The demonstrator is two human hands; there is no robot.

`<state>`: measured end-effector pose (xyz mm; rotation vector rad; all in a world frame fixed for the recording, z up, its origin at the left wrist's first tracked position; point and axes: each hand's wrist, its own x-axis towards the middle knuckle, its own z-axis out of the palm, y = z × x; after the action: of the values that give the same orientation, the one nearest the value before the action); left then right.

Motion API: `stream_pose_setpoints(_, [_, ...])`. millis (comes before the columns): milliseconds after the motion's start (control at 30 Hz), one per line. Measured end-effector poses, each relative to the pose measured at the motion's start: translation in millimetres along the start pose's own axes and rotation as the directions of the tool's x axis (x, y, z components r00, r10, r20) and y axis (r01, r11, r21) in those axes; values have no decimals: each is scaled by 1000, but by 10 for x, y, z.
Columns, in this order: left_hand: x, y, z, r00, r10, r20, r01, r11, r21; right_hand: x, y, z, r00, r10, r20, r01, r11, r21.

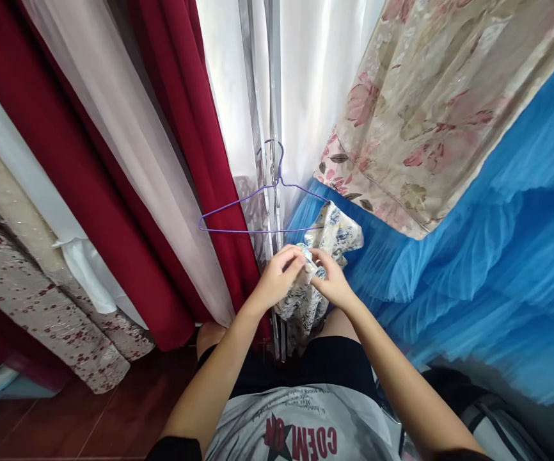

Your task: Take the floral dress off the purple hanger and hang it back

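A purple wire hanger (258, 205) hangs by its hook from a window frame, in front of white curtains. A pale floral garment (337, 232) is draped over the hanger's right end and falls below it. My left hand (279, 276) and my right hand (331, 278) meet just under the hanger. Both pinch a bunched part of the floral garment between closed fingers. The lower garment (300, 307) hangs down behind my hands toward my knees.
Red and white curtains (162, 160) hang at left. A blue pleated fabric (498, 256) and a floral cloth (430, 109) fill the right. Patterned rolls (51, 307) lean at lower left above a dark wooden floor (114, 410).
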<state>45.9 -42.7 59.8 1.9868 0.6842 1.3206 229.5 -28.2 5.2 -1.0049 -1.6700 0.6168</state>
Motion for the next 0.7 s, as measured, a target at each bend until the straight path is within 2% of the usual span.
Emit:
stream_pose_setpoints(33, [-1, 2, 27, 999, 14, 38, -16, 999, 42, 80, -15, 29, 998, 35, 57, -40, 994, 104])
stream_pose_setpoints(100, [-39, -29, 52, 996, 16, 83, -27, 991, 128, 176, 8, 64, 970, 174, 169, -213, 945, 248])
stream_pose_setpoints(167, [-108, -97, 46, 998, -9, 62, -2, 985, 175, 160, 53, 87, 917, 322, 237, -380, 886, 265])
stream_pose_setpoints(233, [-178, -180, 25, 999, -45, -31, 49, 985, 163, 49, 59, 121, 873, 419, 249, -472, 854, 219])
stream_pose_setpoints(300, [-229, -261, 6, 990, -82, -117, 96, 987, 129, -101, -5, 170, 827, 455, 332, -534, 819, 208])
stream_pose_setpoints(367, [-265, -328, -6, 984, -114, -134, 128, 987, 100, -231, -121, 214, 742, 446, 501, -621, 739, 262])
stream_pose_setpoints(433, [-317, -384, -24, 979, -182, -95, 186, 982, 36, -309, -246, 225, 645, 412, 643, -718, 615, 326])
stream_pose_setpoints(500, [-422, -431, -61, 952, -306, 14, 306, 948, -90, -327, -342, 177, 598, 407, 690, -774, 517, 366])
stream_pose_setpoints(533, [-499, -452, -87, 925, -364, 107, 377, 915, -146, -319, -375, 128, 600, 410, 687, -781, 487, 391])
stream_pose_setpoints(600, [-692, -481, -149, 842, -434, 320, 502, 848, -169, -276, -419, -4, 634, 423, 648, -767, 454, 454])
stream_pose_setpoints(667, [-901, -487, -212, 751, -447, 485, 547, 833, -79, -217, -451, -156, 680, 457, 573, -733, 445, 515])
stream_pose_setpoints(700, [-996, -479, -243, 715, -442, 541, 533, 846, -14, -185, -470, -228, 696, 480, 534, -718, 451, 531])
